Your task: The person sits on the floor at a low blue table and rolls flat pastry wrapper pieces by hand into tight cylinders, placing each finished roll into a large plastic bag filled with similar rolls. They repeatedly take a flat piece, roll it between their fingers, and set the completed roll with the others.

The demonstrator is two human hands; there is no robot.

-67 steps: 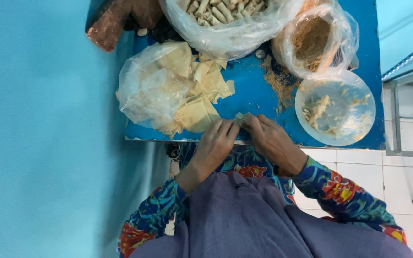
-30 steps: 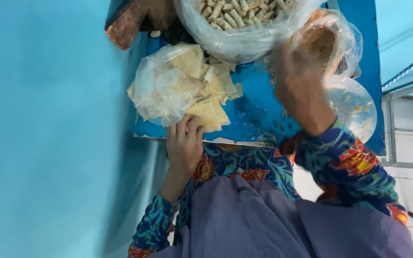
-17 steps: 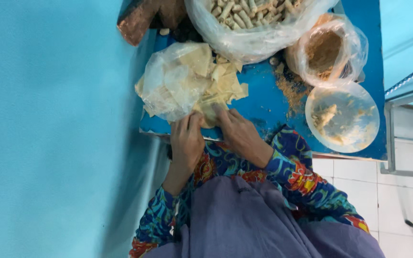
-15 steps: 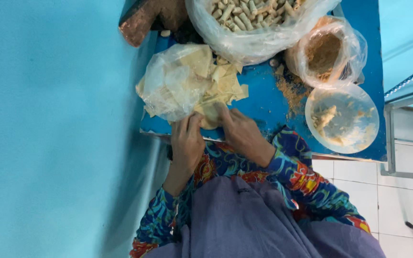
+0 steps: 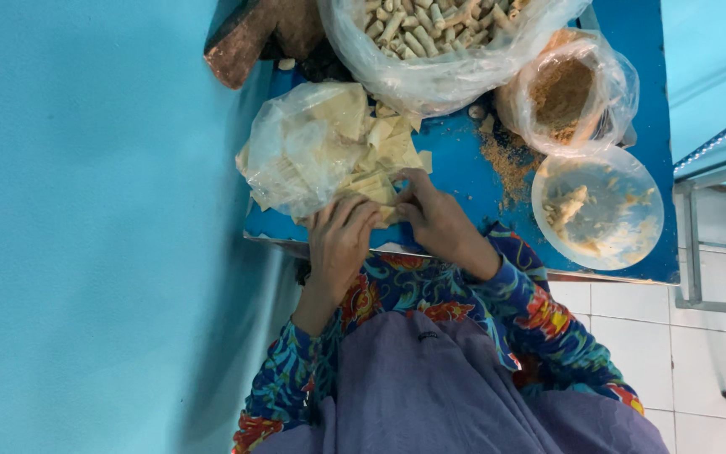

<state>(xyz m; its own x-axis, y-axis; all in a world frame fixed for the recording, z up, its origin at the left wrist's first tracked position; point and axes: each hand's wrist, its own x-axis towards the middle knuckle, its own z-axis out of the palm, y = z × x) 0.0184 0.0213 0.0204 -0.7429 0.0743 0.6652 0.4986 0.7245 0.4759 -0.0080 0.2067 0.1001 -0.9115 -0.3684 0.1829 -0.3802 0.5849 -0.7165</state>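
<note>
My left hand (image 5: 342, 240) and my right hand (image 5: 437, 220) meet at the near edge of a blue table (image 5: 464, 172). Their fingers pinch a pale yellow pastry sheet (image 5: 376, 187) from a loose pile of such sheets. The pile spills out of a crumpled clear plastic bag (image 5: 300, 147) lying just beyond my left hand. My forearms wear bright flowered sleeves.
A big clear bag of rolled pastry sticks (image 5: 439, 38) lies at the table's far side. A smaller bag of brown crumbly filling (image 5: 565, 88) and a round clear dish (image 5: 598, 206) with pale scraps stand to the right. Brown crumbs (image 5: 506, 160) are scattered between. A turquoise wall (image 5: 86, 227) runs along the left.
My right hand was raised over the filling bag a second ago; it has come down to the sheet pile beside my left hand. Both hands have since stayed on the sheet.
</note>
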